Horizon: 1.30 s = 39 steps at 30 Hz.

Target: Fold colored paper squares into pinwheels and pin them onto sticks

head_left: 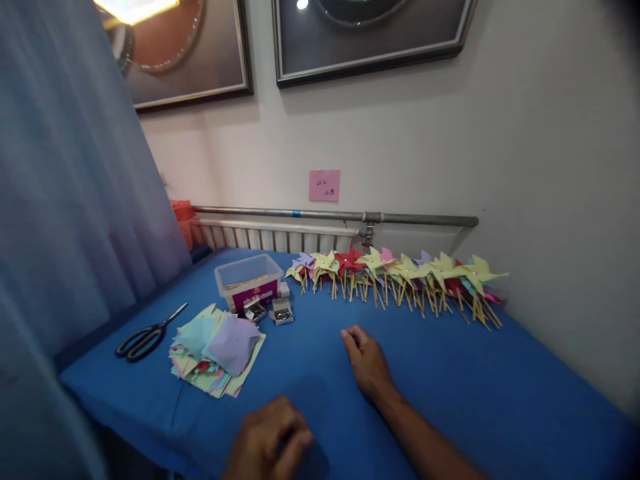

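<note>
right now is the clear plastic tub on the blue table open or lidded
Open. The clear plastic tub has no lid on its rim, and thin sticks show lying inside it.

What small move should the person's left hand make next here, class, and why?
Probably a reach forward and left to the stack of paper squares to lift the top sheet. Both the left hand and right hand are empty on the blue cloth, finished pinwheels line the wall, and the stack lies nearest the left hand.
</note>
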Available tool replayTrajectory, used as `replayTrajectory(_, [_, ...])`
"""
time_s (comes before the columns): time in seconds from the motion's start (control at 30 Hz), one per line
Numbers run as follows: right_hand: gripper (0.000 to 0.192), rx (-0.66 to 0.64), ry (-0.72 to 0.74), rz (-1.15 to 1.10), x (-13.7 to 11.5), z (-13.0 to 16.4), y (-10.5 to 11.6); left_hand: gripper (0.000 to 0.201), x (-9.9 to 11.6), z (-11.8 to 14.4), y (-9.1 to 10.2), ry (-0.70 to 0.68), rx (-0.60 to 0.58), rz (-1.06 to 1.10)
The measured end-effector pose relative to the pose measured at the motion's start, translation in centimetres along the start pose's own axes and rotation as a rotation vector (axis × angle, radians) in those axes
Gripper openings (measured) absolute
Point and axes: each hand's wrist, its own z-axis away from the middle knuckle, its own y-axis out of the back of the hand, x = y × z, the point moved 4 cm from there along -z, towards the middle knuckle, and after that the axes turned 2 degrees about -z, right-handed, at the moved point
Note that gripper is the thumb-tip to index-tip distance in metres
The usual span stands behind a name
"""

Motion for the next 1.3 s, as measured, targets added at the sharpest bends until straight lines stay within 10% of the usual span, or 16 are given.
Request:
replayTrajectory(0.1, [0.036,-0.005,-0.004,-0.017,0.1,-0.2,-0.1,0.025,-0.4,0.7,6.1,-0.134,0.568,-0.65])
replayTrajectory(0.27, [0.036,-0.026,-0.02,-0.017,0.2,-0.4,-0.2,0.018,-0.3,1.8,10.9,-0.292,0.919,-1.289])
replayTrajectory(0.6, [0.037,-0.014,-0.029,-0.046,0.0,-0.2,0.0,0.027,0.2,-1.0,12.2,-0.002,1.068,-1.559])
replayTrajectory(0.8, [0.037,-0.028,-0.04,-0.048,0.2,-0.4,-0.2,0.012,0.6,-0.5,12.4,-0.161,1.186,-1.491])
replayTrajectory(1.07, [0.036,-0.035,-0.044,-0.05,0.1,-0.5,-0.2,0.014,2.8,-0.6,12.2,-0.359,1.065,-1.417])
replayTrajectory(1.3, [0.036,-0.045,-0.052,-0.056,0.1,-0.3,-0.1,0.014,2.5,-1.0,12.1,-0.25,1.014,-1.481])
